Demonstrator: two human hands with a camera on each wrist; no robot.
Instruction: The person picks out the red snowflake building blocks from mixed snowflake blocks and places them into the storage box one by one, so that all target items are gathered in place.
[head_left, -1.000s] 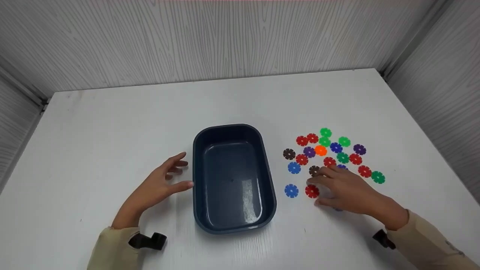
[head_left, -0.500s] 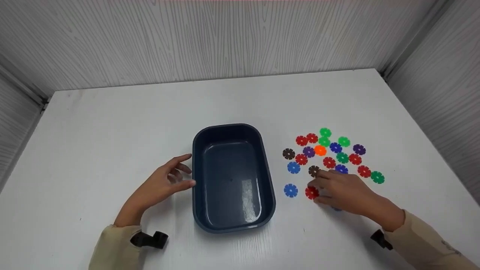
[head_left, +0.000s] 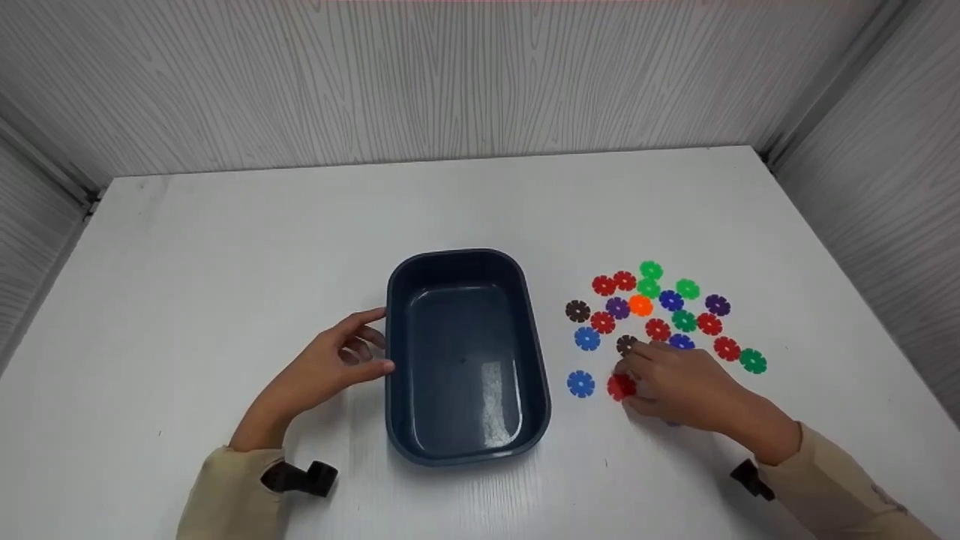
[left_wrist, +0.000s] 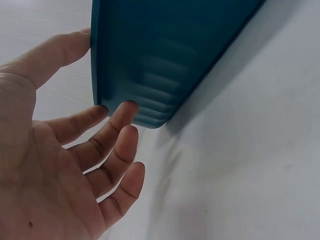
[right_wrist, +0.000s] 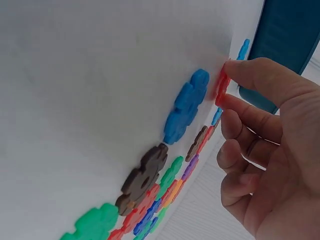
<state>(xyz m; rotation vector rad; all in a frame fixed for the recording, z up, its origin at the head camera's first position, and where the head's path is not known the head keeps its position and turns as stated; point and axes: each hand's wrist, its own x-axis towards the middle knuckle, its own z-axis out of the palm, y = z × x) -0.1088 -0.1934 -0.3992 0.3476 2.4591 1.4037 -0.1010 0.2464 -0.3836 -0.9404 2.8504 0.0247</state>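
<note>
A dark blue plastic bin point(head_left: 465, 360) stands on the white table in the head view. My left hand point(head_left: 322, 367) is at its left side, thumb tip on the rim, other fingers spread loosely by the outer wall point(left_wrist: 165, 55). To the bin's right, my right hand point(head_left: 682, 386) pinches a red notched plastic disc point(head_left: 620, 387) by its edges, between thumb and index finger. The red disc point(right_wrist: 222, 86) is close over the table in the right wrist view, the other fingers curled beside it. A brown disc point(head_left: 626, 345) lies right at the knuckles.
Several notched discs in red, green, purple, blue and orange lie flat beyond the right hand, such as an orange disc point(head_left: 640, 305). A light blue disc point(head_left: 580, 384) lies between bin and right hand. Another blue disc point(right_wrist: 186, 107) is mostly hidden under that hand in the head view.
My right thumb and index finger have closed on the red disc and drawn it slightly left. My left hand has moved a little right, up to the bin's rim.
</note>
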